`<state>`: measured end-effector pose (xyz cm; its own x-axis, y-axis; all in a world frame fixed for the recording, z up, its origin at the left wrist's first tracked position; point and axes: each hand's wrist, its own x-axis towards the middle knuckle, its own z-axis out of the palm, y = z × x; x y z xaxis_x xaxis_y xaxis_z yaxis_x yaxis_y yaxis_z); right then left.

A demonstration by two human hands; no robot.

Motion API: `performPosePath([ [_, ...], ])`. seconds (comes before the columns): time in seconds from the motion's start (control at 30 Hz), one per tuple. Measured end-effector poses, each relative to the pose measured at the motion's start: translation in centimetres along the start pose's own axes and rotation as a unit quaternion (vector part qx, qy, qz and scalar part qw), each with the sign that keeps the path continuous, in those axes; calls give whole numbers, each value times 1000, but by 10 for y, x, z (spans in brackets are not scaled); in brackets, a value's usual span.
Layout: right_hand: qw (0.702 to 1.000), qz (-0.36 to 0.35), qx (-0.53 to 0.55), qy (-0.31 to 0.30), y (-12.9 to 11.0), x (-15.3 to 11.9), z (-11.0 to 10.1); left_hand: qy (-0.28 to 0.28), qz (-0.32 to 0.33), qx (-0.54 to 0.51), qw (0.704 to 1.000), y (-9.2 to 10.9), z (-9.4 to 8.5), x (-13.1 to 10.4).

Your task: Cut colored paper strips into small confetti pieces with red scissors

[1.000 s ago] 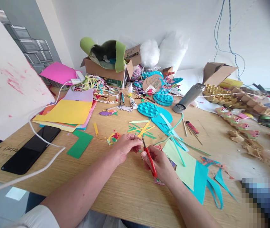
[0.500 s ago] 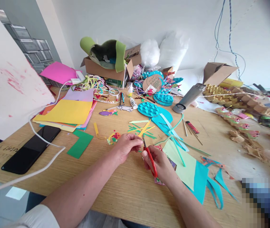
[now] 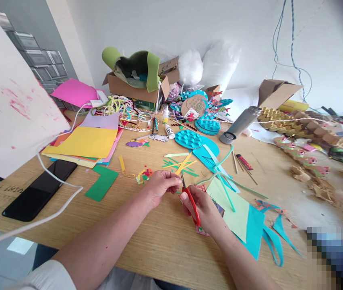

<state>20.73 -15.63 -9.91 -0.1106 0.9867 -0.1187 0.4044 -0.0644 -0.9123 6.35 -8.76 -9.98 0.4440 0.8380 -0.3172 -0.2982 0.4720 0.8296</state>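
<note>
Left hand [image 3: 161,187]: is pinching, thumb against curled fingers
Right hand [image 3: 203,203]: is gripping, fingers bent
Left forearm [image 3: 111,233]: is slanting inward
Right forearm [image 3: 238,251]: is angling inward

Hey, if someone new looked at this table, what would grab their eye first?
Probably the red scissors in the right hand, blades close to the left hand, near the table's middle. Then the lime-green material bulging from the cardboard box at the back, and the bumpy turquoise oval beyond the paper strips.
</note>
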Motion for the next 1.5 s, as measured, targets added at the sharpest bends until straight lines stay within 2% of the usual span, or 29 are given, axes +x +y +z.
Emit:
performPosePath([
  [0.4, 1000, 3, 11, 1, 1, 0, 0, 0, -8, -11, 1000, 0, -1, 0],
  [0.73, 1000, 18, -19, -17, -2, 0, -5, 0, -12, 70, 997, 5, -5, 2],
  [1.17, 998, 25, 22, -45, -8, -1, -5, -21, -12, 80, 996, 7, -7, 2],
  [1.5, 999, 38, 19, -25, -5, 0, -4, -19, -25, 63, 998, 7, -7, 3],
])
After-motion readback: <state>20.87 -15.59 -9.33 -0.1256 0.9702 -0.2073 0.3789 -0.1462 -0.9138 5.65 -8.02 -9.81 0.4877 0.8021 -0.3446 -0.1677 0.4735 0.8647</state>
